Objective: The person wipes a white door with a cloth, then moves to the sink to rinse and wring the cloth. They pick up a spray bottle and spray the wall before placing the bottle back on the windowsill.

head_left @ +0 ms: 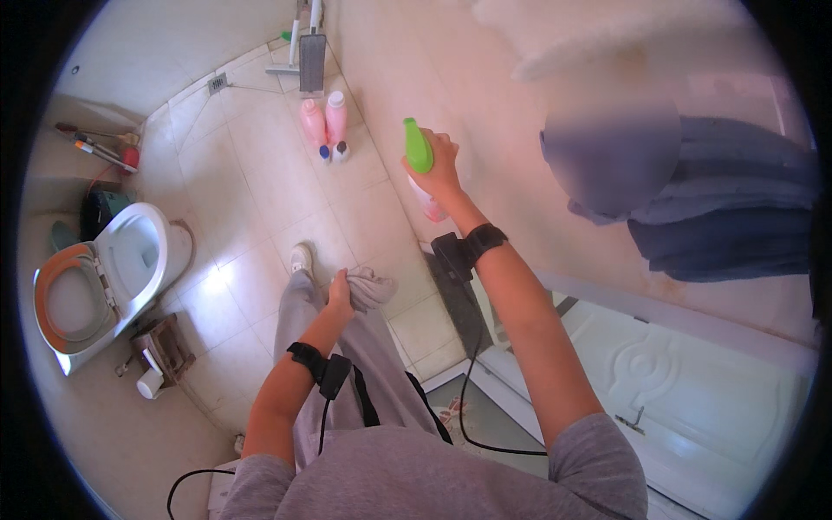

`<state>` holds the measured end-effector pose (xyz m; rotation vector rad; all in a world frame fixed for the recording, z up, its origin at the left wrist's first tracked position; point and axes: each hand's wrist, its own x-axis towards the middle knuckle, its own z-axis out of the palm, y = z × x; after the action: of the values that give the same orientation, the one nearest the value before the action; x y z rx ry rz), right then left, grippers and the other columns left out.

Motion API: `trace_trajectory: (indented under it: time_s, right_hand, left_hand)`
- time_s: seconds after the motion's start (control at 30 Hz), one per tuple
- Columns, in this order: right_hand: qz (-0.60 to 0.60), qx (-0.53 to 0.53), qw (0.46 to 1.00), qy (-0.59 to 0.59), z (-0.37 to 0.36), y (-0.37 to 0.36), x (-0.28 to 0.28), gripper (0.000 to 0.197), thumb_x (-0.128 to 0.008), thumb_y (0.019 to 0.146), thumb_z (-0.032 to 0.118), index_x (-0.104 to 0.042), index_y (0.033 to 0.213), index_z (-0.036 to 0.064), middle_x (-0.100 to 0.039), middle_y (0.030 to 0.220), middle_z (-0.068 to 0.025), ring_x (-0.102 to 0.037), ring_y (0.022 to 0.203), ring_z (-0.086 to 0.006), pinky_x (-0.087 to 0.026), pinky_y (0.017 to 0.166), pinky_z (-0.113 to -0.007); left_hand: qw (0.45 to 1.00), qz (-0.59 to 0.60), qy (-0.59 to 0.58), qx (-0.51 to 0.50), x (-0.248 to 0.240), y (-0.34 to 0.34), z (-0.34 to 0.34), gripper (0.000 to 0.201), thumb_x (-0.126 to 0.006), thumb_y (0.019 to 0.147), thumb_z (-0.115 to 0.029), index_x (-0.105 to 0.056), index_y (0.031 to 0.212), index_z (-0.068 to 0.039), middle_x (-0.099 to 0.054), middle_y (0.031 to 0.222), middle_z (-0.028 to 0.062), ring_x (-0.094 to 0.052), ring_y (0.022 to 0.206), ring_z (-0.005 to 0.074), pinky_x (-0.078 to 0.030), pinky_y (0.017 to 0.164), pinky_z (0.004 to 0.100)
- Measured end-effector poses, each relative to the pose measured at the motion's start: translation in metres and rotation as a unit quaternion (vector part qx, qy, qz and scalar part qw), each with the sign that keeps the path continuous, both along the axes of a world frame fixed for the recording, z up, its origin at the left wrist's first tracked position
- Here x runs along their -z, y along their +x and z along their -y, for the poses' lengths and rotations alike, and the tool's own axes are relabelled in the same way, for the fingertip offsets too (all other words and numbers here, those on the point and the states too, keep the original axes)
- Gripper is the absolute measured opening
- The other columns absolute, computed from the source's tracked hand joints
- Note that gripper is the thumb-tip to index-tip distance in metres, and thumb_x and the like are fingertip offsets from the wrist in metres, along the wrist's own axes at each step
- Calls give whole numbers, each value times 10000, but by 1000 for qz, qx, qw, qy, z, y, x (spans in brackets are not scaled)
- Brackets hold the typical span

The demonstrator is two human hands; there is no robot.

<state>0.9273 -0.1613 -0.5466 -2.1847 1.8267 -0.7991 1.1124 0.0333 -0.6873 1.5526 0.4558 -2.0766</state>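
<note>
- Far left of our cloth, the toilet (113,277) stands with lid up and its orange-rimmed seat (69,299) raised, white bowl open to us.
- Just below the toilet a paper roll (150,382) lies on the tiled floor (251,173) by a small stand (165,342).
- Now our left hand (340,293): fingers curled tight around a bunched grey cloth (371,286), held low in front of our grey trouser leg, a black strap on the wrist.
- Up beyond the cloth, two pink bottles (322,126) lean at the foot of the wall, with a flat mop (310,52) propped just behind them.
- Right of the cloth and higher, our right hand (442,169) is wrapped around a spray bottle (419,156), green head on top, pink body below the palm; fingers closed round the neck, though we cannot tell whether one sits on the trigger.
- The bottle is raised close to the pale wall (520,199), well apart from the cloth.
- Farther right, folded blue towels (737,208) hang against the wall.
- Below them, a white basin (693,381) fills the lower right.
</note>
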Motion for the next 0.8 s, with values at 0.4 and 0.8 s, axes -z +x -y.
trace_trajectory:
  time_s: [0.4,0.8]
  right_hand:
    - [-39,-4,992,-116,127,64,-37,264,-639,641,278,-581,820,93,-590,774,-76,-487,824,-265,-328,754,-398]
    - [-22,39,995,91,141,51,-2,403,-648,635,303,-573,960,76,-578,868,-104,-486,852,-288,-314,823,-418]
  left_hand:
    - [998,-26,-22,-55,24,27,23,517,-396,857,-402,-408,1190,-7,-482,1210,149,-494,1087,284,-367,939,424]
    - [996,-60,-21,-62,5,67,62,552,-400,855,-410,-391,1213,10,-473,1228,146,-492,1094,261,-370,944,387]
